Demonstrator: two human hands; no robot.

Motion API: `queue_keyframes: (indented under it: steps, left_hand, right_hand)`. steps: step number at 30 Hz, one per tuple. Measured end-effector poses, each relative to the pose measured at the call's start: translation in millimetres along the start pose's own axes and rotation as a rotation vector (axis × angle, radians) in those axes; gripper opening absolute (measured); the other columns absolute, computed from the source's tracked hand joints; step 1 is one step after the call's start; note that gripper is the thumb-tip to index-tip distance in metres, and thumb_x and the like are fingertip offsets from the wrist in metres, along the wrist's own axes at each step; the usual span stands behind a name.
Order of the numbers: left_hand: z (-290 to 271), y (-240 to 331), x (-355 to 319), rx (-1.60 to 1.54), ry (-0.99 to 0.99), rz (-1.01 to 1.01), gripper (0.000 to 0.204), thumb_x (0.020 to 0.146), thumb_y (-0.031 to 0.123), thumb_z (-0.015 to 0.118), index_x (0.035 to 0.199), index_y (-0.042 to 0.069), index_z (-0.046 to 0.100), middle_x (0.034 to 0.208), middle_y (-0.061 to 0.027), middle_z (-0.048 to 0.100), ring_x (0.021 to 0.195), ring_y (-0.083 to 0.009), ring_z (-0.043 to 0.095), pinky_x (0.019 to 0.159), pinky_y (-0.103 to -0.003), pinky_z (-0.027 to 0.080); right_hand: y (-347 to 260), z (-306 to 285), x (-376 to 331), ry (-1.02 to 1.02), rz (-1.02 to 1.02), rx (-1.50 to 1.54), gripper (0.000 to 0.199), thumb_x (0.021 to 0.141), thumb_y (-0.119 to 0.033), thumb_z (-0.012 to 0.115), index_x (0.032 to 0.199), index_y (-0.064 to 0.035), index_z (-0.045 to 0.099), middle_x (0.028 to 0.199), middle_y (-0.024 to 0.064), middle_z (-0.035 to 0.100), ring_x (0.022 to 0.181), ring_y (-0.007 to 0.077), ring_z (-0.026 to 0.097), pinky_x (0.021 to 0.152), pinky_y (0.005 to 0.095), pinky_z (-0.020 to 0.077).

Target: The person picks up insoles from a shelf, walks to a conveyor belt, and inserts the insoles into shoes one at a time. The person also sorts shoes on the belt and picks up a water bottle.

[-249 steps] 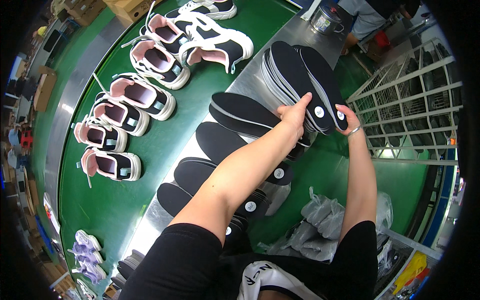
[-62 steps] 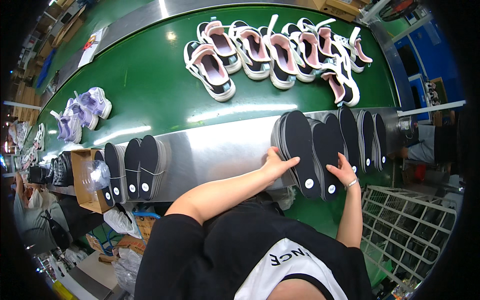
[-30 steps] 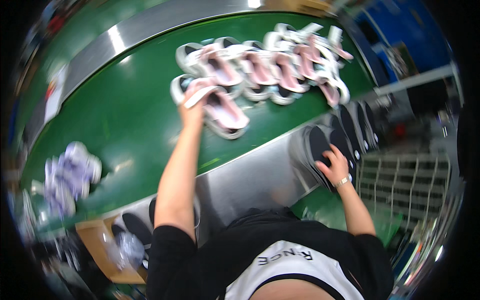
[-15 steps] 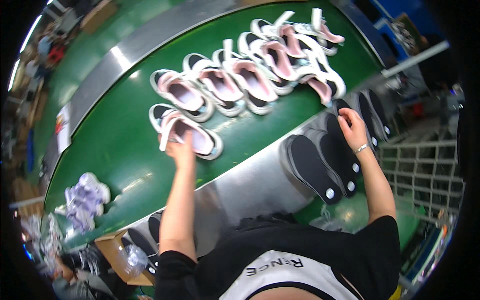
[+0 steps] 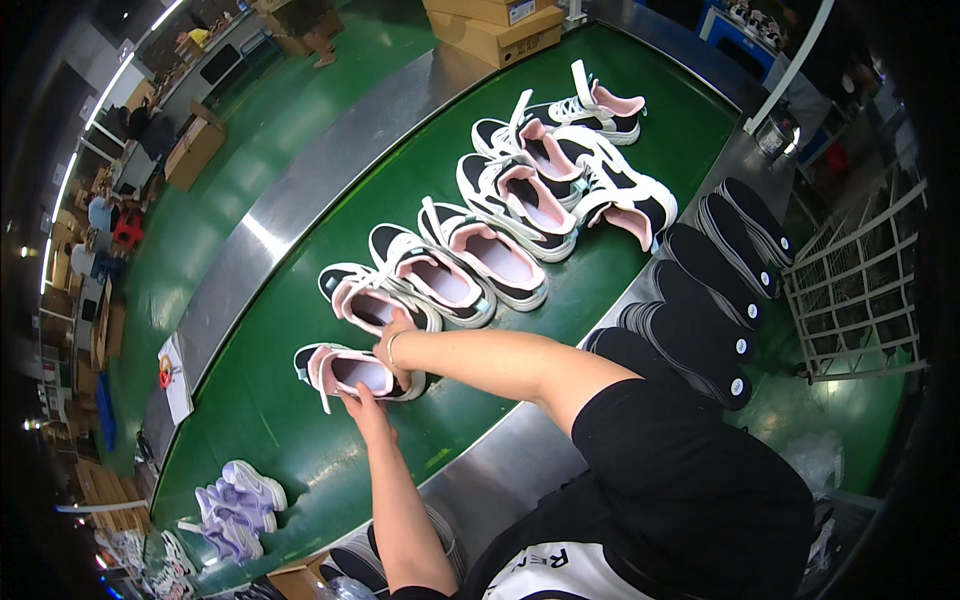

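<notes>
Fingers of my left hand pinch the near side of the leftmost pink-lined shoe; my right hand touches its right end, finger spread unclear

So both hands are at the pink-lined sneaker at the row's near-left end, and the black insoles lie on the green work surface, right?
Not quite: the head view shows the black insoles on the metal ledge. The left hand and right hand are indeed at that pink-lined sneaker.
</notes>
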State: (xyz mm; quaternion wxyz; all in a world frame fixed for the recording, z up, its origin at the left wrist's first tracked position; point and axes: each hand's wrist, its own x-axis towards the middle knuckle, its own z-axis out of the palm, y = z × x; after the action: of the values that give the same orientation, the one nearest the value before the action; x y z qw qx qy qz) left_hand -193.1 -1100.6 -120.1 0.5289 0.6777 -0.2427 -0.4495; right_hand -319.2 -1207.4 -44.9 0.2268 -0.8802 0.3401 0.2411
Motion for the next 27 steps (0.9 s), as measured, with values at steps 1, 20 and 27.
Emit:
queue_keyframes:
  steps: [1, 20, 27]
  left_hand:
    - [-4, -12, 5, 0.011, -0.017, 0.061, 0.059, 0.086, 0.02, 0.044, 0.133, 0.01, 0.011, 0.13, -0.0097, 0.023, 0.109, -0.0224, 0.039, 0.086, -0.035, 0.039]
    - [-36, -6, -18, -0.525, 0.394, -0.117, 0.058, 0.081, 0.044, 0.042, 0.122, 0.006, 0.029, 0.119, -0.009, 0.037, 0.109, -0.021, 0.036, 0.086, -0.041, 0.032]
    - [54, 34, -50, -0.106, -0.158, -0.106, 0.057, 0.077, 0.042, 0.052, 0.12, 0.01, 0.033, 0.12, -0.0101, 0.04, 0.108, -0.0223, 0.04, 0.08, -0.039, 0.035]
  right_hand:
    - [-4, -1, 5, -0.028, -0.031, -0.065, 0.072, 0.054, -0.046, 0.069, 0.112, -0.0083, 0.047, 0.113, 0.019, 0.048, 0.108, 0.0308, 0.044, 0.088, 0.0435, 0.0267]
    - [-6, -50, -93, 0.522, -0.25, 0.624, 0.035, 0.062, -0.032, 0.066, 0.088, -0.0087, 0.061, 0.077, 0.0124, 0.061, 0.075, 0.0231, 0.059, 0.068, 0.0325, 0.0448]
    - [78, -83, -253, 0.944, -0.565, 0.754, 0.036, 0.067, -0.026, 0.067, 0.09, -0.001, 0.059, 0.077, 0.0096, 0.061, 0.07, 0.0136, 0.057, 0.064, 0.0264, 0.0444]
